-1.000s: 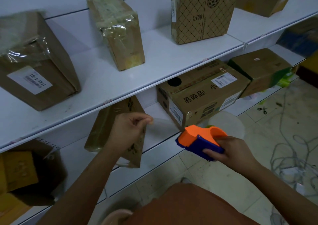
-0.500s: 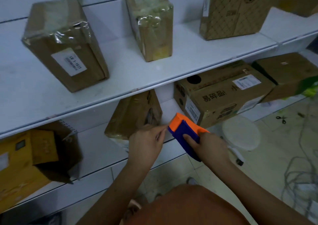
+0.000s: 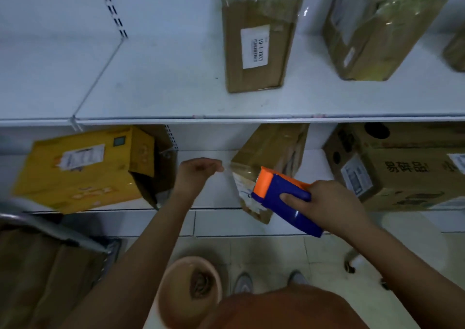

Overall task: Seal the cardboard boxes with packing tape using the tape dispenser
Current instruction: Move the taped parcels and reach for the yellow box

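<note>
The dispenser, blue-bodied with an orange head, is gripped by the right hand in front of a tilted brown box. Clear tape is pinched by the left hand, left of the dispenser.

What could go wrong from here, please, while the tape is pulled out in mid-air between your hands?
1. The clear tape stretched from the left hand to the dispenser touches no box yet; it may fold and stick to itself.
2. The tilted box leans at the lower shelf's edge, so pressing tape on it could tip it off.
3. The dispenser's toothed blade sits near the left hand's fingers and could nick them.
</note>
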{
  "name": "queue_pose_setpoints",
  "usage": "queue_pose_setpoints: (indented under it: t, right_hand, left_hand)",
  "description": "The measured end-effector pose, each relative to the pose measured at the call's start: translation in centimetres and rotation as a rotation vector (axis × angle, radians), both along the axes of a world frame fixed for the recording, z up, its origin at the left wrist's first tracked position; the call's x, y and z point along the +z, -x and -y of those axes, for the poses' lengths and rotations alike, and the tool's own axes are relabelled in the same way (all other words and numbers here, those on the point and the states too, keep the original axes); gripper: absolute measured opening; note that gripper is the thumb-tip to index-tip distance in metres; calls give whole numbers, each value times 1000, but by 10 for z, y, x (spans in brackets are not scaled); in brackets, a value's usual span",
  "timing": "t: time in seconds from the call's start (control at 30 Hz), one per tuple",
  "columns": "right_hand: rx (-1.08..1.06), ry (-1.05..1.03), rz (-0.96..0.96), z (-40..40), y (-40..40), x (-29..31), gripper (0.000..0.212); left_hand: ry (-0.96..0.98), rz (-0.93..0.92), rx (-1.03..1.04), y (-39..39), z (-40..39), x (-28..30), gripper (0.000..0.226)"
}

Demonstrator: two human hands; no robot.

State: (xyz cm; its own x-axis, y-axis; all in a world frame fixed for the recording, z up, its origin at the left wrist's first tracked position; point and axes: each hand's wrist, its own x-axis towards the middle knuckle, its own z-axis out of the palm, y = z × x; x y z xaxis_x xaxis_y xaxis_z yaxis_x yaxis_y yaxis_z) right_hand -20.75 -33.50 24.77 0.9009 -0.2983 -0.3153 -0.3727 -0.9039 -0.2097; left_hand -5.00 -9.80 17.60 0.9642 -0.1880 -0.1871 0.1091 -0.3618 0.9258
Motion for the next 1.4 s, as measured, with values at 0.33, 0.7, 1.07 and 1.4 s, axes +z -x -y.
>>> queue_pose_setpoints:
  t: [0.33, 0.7, 1.07, 1.4]
  right_hand:
    - [-57, -89, -123, -9, -29, 23, 62]
    - [-83, -57, -143, -21, -38, 19, 61]
    - [-125, -62, -164, 8, -13, -9, 61]
    - [-169, -116, -135, 21, 18, -20, 58]
  left_hand:
    - [-26, 54, -114, -31, 4, -17, 10]
    - [-23, 44, -69, -36, 24, -48, 11]
    - [269, -433, 231, -4, 72, -48, 72]
    - [-223, 958, -160, 22, 55, -44, 20]
